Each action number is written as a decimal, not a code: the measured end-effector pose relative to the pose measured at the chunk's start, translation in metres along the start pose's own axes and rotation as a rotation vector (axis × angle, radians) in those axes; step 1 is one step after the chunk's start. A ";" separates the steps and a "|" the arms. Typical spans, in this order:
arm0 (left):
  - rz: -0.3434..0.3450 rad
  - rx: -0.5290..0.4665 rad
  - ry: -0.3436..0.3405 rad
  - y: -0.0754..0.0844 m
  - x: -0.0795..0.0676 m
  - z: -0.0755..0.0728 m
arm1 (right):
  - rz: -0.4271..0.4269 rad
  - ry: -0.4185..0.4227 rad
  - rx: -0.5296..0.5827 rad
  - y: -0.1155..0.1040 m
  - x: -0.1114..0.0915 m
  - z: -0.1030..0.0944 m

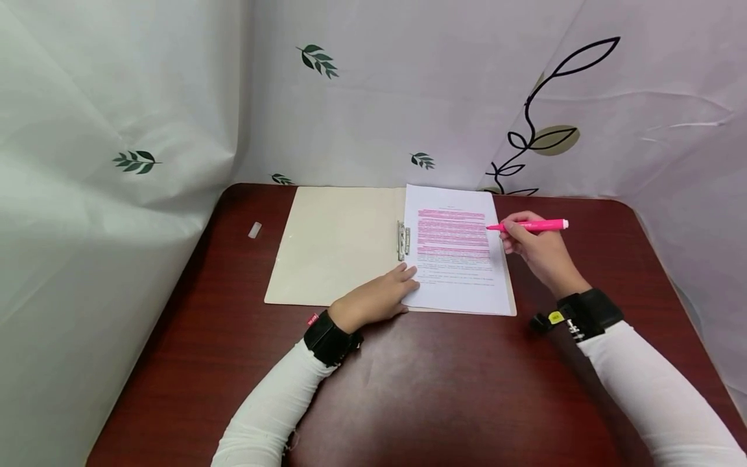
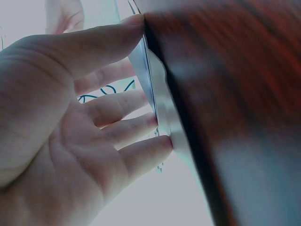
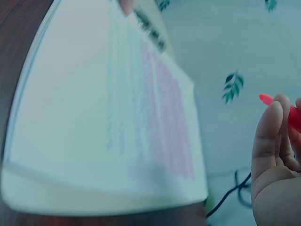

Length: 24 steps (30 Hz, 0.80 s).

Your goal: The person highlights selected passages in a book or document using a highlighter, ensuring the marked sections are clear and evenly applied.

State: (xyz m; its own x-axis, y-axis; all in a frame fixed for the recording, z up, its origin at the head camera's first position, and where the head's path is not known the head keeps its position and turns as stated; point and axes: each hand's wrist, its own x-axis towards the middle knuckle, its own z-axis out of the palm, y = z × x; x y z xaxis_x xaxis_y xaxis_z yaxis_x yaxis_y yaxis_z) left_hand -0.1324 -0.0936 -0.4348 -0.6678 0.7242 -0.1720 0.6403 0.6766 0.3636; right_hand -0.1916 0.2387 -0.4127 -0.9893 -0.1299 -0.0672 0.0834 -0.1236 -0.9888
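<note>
My right hand (image 1: 539, 250) pinches a pink highlighter (image 1: 543, 225), its tip over the right margin of a printed sheet (image 1: 455, 295). Pink marking covers the upper lines of text; the lowest lines are unmarked. The sheet lies on the right side of an opened cream folder (image 1: 344, 246), beside its metal clip (image 1: 403, 241). My left hand (image 1: 379, 295) rests at the lower left of the sheet, fingers extended on the paper. In the left wrist view the thumb (image 2: 103, 44) is at the folder's edge. The highlighter (image 3: 294, 115) also shows in the right wrist view, lifted off the paper.
A small whitish block (image 1: 254, 229), perhaps an eraser or cap, lies left of the folder on the dark red-brown table (image 1: 443, 389). White fabric (image 1: 373, 97) with leaf prints hangs behind and beside the table.
</note>
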 end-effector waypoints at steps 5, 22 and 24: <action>0.006 0.004 0.006 0.000 0.000 0.001 | -0.046 -0.036 -0.003 -0.010 0.002 0.019; -0.014 -0.008 -0.005 -0.001 0.002 0.002 | -0.093 -0.102 -0.376 0.029 0.022 0.077; -0.014 -0.005 -0.009 -0.001 0.002 0.002 | -0.082 -0.104 -0.408 0.036 0.025 0.081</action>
State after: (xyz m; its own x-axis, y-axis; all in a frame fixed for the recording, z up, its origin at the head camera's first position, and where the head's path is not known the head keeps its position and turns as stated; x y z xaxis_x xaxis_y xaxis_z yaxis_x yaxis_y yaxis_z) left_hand -0.1336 -0.0924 -0.4370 -0.6734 0.7156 -0.1854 0.6288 0.6864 0.3654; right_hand -0.2033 0.1513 -0.4391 -0.9714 -0.2373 0.0066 -0.0697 0.2587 -0.9634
